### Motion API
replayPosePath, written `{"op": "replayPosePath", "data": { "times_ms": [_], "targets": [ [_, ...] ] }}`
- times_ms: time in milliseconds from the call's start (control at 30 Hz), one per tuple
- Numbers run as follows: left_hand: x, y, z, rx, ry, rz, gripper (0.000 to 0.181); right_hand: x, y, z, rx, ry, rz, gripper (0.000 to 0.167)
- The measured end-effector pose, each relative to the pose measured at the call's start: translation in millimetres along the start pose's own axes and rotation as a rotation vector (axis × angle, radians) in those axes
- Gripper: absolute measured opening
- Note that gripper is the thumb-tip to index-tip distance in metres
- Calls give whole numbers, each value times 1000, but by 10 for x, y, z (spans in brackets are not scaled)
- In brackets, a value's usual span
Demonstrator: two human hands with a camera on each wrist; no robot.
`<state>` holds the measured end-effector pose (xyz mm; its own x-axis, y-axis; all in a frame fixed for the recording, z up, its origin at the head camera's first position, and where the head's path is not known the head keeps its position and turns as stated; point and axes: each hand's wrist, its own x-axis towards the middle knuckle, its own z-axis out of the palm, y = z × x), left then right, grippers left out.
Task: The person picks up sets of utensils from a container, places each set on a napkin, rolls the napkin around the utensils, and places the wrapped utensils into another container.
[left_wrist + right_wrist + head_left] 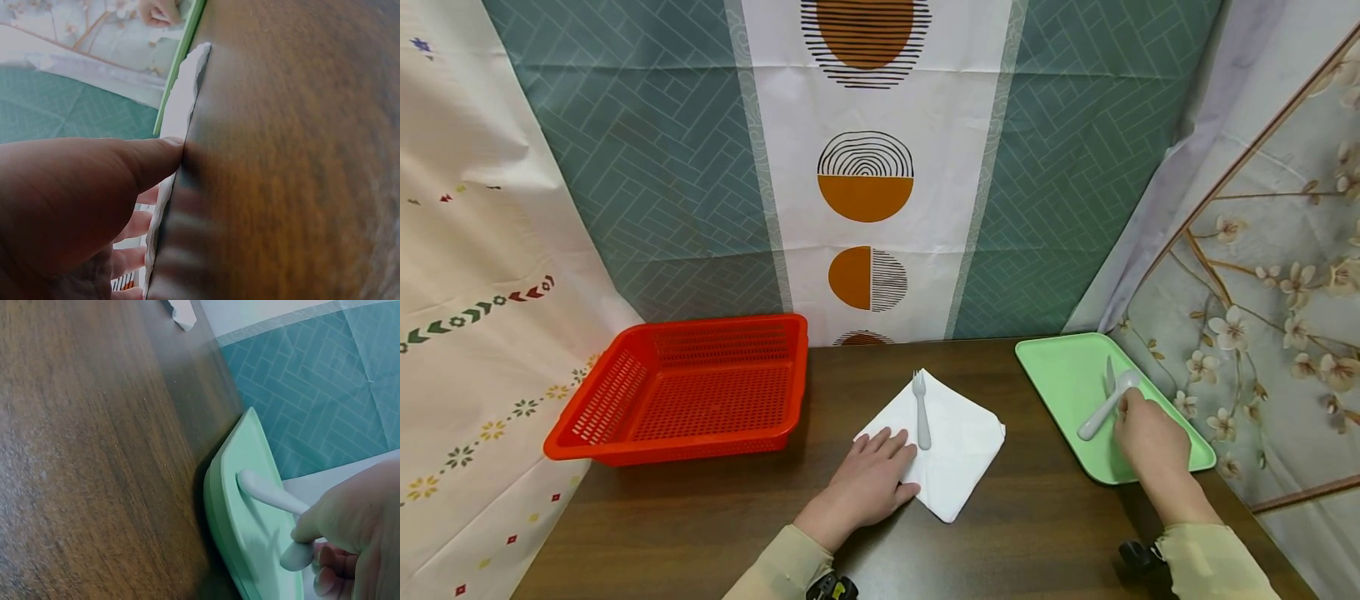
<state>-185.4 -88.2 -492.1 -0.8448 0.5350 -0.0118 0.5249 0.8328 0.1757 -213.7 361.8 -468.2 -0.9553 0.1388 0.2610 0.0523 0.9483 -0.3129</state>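
My left hand [872,479] rests on the left corner of a white napkin [958,462], fingers straight; its thumb lies along the napkin's edge in the left wrist view. On the napkin, beside my fingertips, lies a light grey fork [922,412], tines away from me. My right hand [1153,437] is over a light green tray [1052,367] and pinches a grey knife [1110,373] by its handle; the handle end [297,556] pokes out below the thumb. A grey spoon [1097,419] lies across the knife, its handle pointing left and towards me.
A red perforated plastic basket [715,442] stands at the back left of the brown wooden table [700,533]. Patterned cloths hang behind and at both sides; the right one [1285,350] comes close to the tray's edge.
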Motion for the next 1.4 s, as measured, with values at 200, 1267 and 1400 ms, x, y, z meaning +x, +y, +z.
{"op": "replayPosePath", "data": {
  "times_ms": [200, 1267, 1400],
  "targets": [
    [7, -13, 17, -11, 0, 6, 62, 3, 30, 70, 12, 4, -1, 12],
    [-2, -11, 17, 17, -6, 6, 62, -5, -60, 124, -23, 3, -76, 46],
    [-8, -15, 13, 28, 17, 17, 61, -13, -93, 119, -15, 30, -84, 41]
  ]
}}
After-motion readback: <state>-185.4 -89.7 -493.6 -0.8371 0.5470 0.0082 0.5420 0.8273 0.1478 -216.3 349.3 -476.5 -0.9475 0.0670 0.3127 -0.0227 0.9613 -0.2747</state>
